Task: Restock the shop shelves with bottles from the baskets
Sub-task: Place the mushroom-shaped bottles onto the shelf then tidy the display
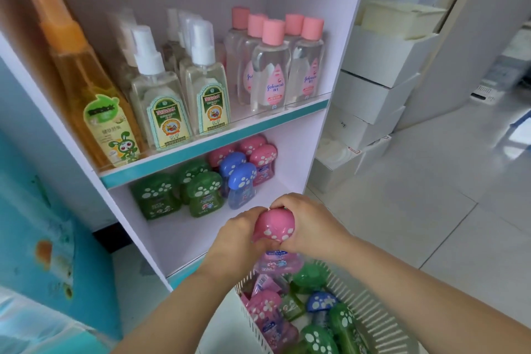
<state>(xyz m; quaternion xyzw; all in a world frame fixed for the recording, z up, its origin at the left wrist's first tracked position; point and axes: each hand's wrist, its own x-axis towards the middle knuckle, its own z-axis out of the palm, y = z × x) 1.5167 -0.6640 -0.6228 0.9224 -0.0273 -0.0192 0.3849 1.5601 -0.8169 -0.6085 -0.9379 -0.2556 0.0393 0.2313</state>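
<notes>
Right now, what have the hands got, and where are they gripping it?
Both hands, left hand and right hand, hold one pink bottle by its spotted mushroom-shaped cap, above the basket.

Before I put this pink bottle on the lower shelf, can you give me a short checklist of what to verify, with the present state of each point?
1. Grip: left hand and right hand both clasp the pink bottle at its cap: ok.
2. Bottle clear of the basket: its body hangs above the rim: ok.
3. Free space on the lower shelf: the front part is bare: ok.
4. Matching group: the pink bottles stand at the back right, behind the blue bottles: ok.
5. Cap closed tight: cannot tell, the hands cover it.
6. Label facing forward: cannot tell.
</notes>
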